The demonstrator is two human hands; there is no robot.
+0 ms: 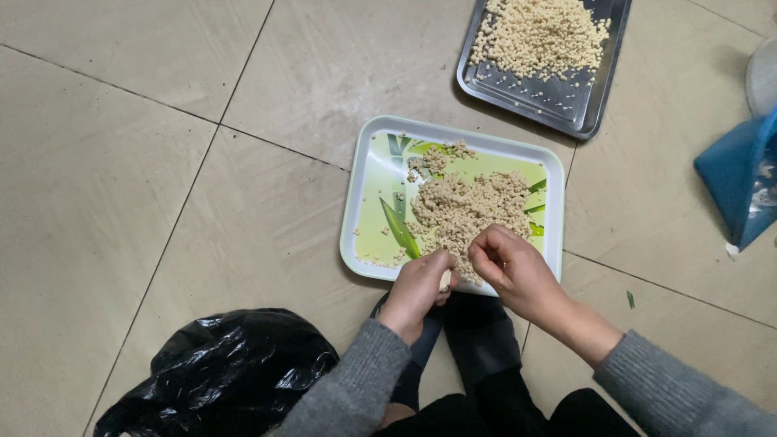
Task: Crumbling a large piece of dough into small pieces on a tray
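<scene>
Left hand (419,285) pinches a pale kernel; right hand (511,267), fingers curled, picks crumbly beige grains (469,209) on the glossy green rectangular tray (368,194).

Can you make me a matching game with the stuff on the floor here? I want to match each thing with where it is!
Things:
1. green tray
2. metal tray
3. black plastic bag
4. blue bag

Places:
A. bottom left corner, crumpled on the tiles
B. right edge of the picture
C. top of the picture, heaped with pale round grains
D. middle, just in front of both hands

Pairs: 1-D, 2-C, 3-A, 4-B
</scene>
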